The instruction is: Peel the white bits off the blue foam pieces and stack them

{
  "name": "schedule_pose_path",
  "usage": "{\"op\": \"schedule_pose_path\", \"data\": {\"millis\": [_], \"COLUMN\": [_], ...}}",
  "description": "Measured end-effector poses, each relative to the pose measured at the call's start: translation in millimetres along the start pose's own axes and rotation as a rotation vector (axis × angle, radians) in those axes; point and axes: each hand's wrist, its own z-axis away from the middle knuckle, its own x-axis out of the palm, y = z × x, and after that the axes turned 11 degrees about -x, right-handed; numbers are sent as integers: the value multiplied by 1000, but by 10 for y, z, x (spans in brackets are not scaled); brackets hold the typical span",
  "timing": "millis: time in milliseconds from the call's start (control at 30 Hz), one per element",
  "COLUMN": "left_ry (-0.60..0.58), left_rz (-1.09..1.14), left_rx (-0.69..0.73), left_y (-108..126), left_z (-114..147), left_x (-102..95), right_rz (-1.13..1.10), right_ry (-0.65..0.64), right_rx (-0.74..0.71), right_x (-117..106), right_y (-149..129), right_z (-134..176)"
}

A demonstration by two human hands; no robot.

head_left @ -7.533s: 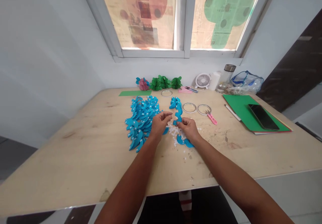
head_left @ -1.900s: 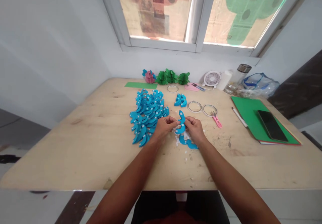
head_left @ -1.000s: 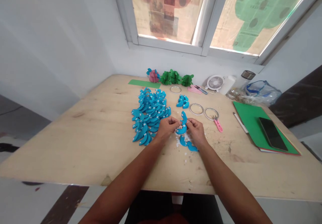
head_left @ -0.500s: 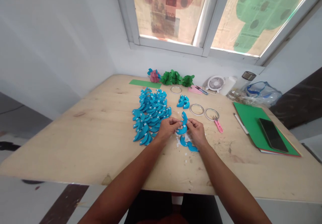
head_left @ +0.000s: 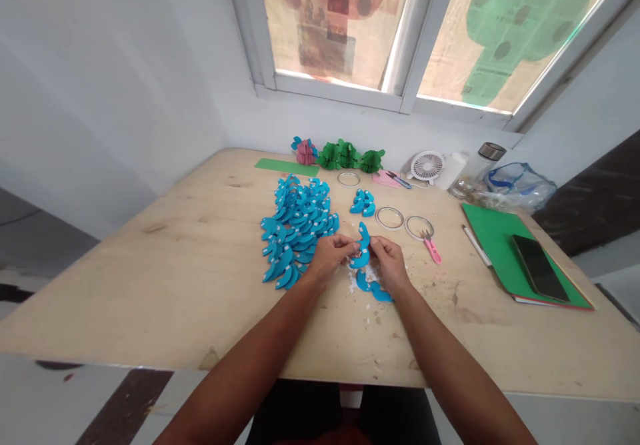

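Note:
A curved blue paper piece (head_left: 363,257) with small white tabs is pinched between the thumb and fingers of my left hand (head_left: 330,257), just above the table. My right hand (head_left: 391,263) is closed at the piece's right edge, thumb and forefinger pressed together. Whatever those fingertips grip is too small to make out. Beneath the hands lie more blue curved pieces (head_left: 381,292) and a scatter of white paper bits (head_left: 371,274). Left of my left hand spreads a large pile of similar blue pieces (head_left: 300,215). A small blue cluster (head_left: 363,203) sits beyond my hands.
Tape rolls (head_left: 389,218) and pink-handled snips (head_left: 431,248) lie to the right. Farther right, a phone (head_left: 539,267) rests on a green folder (head_left: 487,232) beside a white pen (head_left: 477,245). Folded green paper shapes (head_left: 347,155), a small fan (head_left: 427,165) and a bottle (head_left: 480,165) line the wall.
The right fingertips have shifted slightly away from the blue piece's edge. The left hand keeps its grip, and the view has moved very slightly.

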Motion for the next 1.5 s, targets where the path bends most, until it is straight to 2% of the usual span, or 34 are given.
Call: {"op": "schedule_pose_path", "data": {"millis": [100,333,667,1033,1500], "left_ry": [3,12,-36,-43,-62], "left_rz": [-6,-22,-23,-3,-13], "left_rx": [4,-4,57,63,14], "left_y": [20,38,19,-4,57], "left_z": [11,10,30,15,36], "left_x": [3,13,-4,-2,2], "right_rz": [-2,-54,-100,-72,-143], "right_ry": [23,-40,25,20,18], "right_rx": [-3,30,46,41,60], "right_x": [1,9,3,5,12], "right_y": [5,-59,-2,-21,-67], "right_z": [1,-4,-8,4,5]}}
